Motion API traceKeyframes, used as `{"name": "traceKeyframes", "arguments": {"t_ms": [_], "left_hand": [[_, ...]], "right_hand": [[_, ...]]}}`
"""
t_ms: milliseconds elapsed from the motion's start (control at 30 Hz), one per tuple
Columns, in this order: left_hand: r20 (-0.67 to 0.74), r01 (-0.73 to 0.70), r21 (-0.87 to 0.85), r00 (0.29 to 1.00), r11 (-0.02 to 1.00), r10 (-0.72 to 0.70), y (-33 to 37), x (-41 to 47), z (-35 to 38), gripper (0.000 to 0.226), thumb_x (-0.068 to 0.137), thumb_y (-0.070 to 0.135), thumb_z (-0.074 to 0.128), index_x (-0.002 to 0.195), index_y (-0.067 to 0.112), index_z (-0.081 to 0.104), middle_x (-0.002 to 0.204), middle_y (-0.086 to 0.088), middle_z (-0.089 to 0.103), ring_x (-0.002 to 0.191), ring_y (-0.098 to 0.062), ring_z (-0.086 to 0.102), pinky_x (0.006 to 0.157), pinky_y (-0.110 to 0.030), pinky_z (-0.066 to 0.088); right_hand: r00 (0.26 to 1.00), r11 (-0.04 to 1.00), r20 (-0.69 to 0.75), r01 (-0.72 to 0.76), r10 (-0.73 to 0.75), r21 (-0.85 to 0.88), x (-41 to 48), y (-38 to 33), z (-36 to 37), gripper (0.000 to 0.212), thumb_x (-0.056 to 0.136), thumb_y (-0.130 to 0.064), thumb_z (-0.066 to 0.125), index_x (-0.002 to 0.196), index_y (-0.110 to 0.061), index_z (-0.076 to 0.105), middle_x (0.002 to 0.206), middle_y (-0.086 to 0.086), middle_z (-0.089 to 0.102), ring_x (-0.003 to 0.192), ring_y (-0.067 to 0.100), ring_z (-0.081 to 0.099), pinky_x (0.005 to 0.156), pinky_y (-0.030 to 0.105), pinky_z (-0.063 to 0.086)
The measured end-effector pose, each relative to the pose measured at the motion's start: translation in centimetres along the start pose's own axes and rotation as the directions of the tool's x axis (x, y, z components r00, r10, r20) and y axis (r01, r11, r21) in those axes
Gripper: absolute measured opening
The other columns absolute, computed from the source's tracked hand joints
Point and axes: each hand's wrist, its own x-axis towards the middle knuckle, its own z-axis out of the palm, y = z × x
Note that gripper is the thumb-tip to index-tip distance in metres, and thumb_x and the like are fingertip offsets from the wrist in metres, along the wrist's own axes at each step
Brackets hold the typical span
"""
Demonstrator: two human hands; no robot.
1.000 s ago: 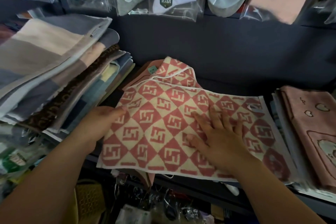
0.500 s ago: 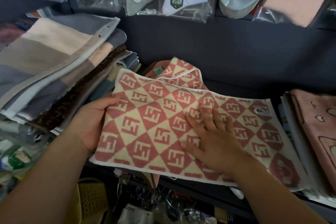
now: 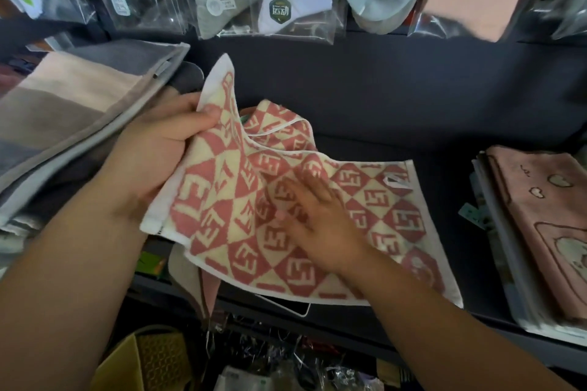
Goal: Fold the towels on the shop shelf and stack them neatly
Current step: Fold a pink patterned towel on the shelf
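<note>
Shelf: the dark shelf (image 3: 397, 111) lies under the checked towel, whose near edge hangs just over its front.
Striped stack: folded grey and beige towels (image 3: 79, 111) sit just left of the checked towel.
Checked towel: the red-and-cream checked towel (image 3: 390, 222) has its right half flat and its left end raised and curling.
Step in hand: likely the first fold, left end over right.
- Carry the raised end across until both hems and corners meet.
- Let the pressing hand mark the crease, then slide it out and smooth flat.
Left hand: the left hand (image 3: 158, 149) is at the checked towel's left end, with the thumb on top pinching the raised edge and the other fingers hidden behind the cloth.
Right hand: the right hand (image 3: 320, 222) is palm down on the checked towel's middle, with the fingers straight, slightly spread and blurred, pressing it down.
</note>
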Motion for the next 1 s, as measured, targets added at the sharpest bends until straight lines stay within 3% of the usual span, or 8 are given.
{"name": "traceKeyframes", "arguments": {"t_ms": [100, 200, 300, 400, 533, 700, 867, 1000], "left_hand": [[-0.024, -0.038, -0.003, 0.999, 0.999, 0.038, 0.7, 0.3, 3.9, 0.017, 0.093, 0.023, 0.067, 0.106, 0.023, 0.077, 0.094, 0.001, 0.078, 0.092, -0.017, 0.075, 0.084, -0.031, 0.06], [0.055, -0.023, -0.006, 0.998, 1.0, 0.023, 0.5, 0.2, 9.0, 0.015, 0.089, 0.022, 0.07, 0.103, 0.023, 0.076, 0.086, -0.001, 0.075, 0.077, -0.013, 0.071, 0.074, -0.03, 0.057], [0.142, -0.015, 0.077, 0.99, 0.997, 0.004, -0.8, 0.7, 14.5, 0.024, 0.089, 0.02, 0.072, 0.112, 0.024, 0.071, 0.088, 0.009, 0.074, 0.079, -0.008, 0.071, 0.076, -0.029, 0.057], [0.257, -0.018, 0.183, 0.966, 0.983, -0.03, -3.3, 0.6, 20.1, 0.037, 0.092, 0.019, 0.069, 0.128, 0.026, 0.063, 0.1, 0.011, 0.072, 0.087, -0.004, 0.07, 0.074, -0.022, 0.054], [0.297, -0.024, 0.422, 0.948, 0.906, -0.113, -7.2, 1.3, 24.3, 0.037, 0.095, 0.027, 0.065, 0.132, 0.03, 0.059, 0.11, 0.01, 0.069, 0.096, -0.005, 0.065, 0.088, -0.031, 0.056], [0.322, 0.03, 0.467, 0.925, 0.884, -0.202, -8.9, 2.0, 24.7, 0.031, 0.096, 0.032, 0.065, 0.126, 0.023, 0.062, 0.112, 0.004, 0.069, 0.101, -0.012, 0.066, 0.095, -0.037, 0.054], [0.394, 0.067, 0.362, 0.893, 0.93, -0.217, -8.0, 1.1, 24.4, 0.035, 0.103, 0.041, 0.05, 0.135, 0.028, 0.057, 0.128, 0.014, 0.06, 0.118, -0.006, 0.055, 0.101, -0.026, 0.042], [0.378, -0.044, 0.397, 0.918, 0.917, -0.119, -7.0, 0.8, 22.8, 0.036, 0.106, 0.031, 0.045, 0.141, 0.031, 0.05, 0.118, 0.012, 0.065, 0.101, -0.005, 0.063, 0.084, -0.02, 0.05]], "right_hand": [[0.946, 0.978, -0.308, -0.041, 0.104, 0.204, -2.6, 1.6, -2.8, 0.048, 0.101, -0.053, 0.042, 0.145, -0.035, 0.048, 0.153, -0.007, 0.041, 0.141, 0.011, 0.032, 0.114, 0.027, 0.029], [0.835, 0.92, -0.463, -0.122, 0.298, 0.373, -6.0, 4.6, -4.7, 0.036, 0.101, -0.052, 0.042, 0.12, -0.032, 0.065, 0.12, -0.009, 0.062, 0.112, 0.007, 0.056, 0.1, 0.041, 0.049], [0.74, 0.765, -0.433, -0.169, 0.515, 0.621, -8.9, 6.1, -5.8, 0.036, 0.102, -0.053, 0.042, 0.101, -0.03, 0.07, 0.095, -0.006, 0.073, 0.09, 0.01, 0.07, 0.08, 0.041, 0.059], [0.72, 0.63, -0.295, -0.247, 0.628, 0.736, -10.3, 6.5, -6.4, 0.04, 0.103, -0.049, 0.042, 0.096, -0.026, 0.074, 0.087, -0.007, 0.077, 0.084, 0.012, 0.074, 0.079, 0.04, 0.06], [0.76, 0.591, -0.203, -0.277, 0.617, 0.758, -10.5, 7.0, -7.0, 0.041, 0.103, -0.05, 0.042, 0.095, -0.027, 0.076, 0.087, -0.004, 0.078, 0.083, 0.011, 0.074, 0.086, 0.045, 0.06], [0.769, 0.661, -0.249, -0.281, 0.589, 0.696, -10.7, 7.4, -7.1, 0.032, 0.098, -0.047, 0.055, 0.116, -0.027, 0.071, 0.095, -0.006, 0.077, 0.09, 0.006, 0.072, 0.087, 0.039, 0.06], [0.756, 0.677, -0.246, -0.328, 0.606, 0.659, -11.9, 7.2, -7.7, 0.044, 0.083, -0.05, 0.073, 0.116, -0.026, 0.056, 0.094, -0.003, 0.071, 0.076, 0.001, 0.07, 0.057, 0.018, 0.055], [0.801, 0.808, -0.296, -0.351, 0.521, 0.473, -12.7, 7.5, -7.9, 0.03, 0.085, -0.034, 0.077, 0.1, -0.025, 0.052, 0.074, -0.001, 0.065, 0.058, 0.01, 0.063, 0.049, 0.03, 0.052]]}}
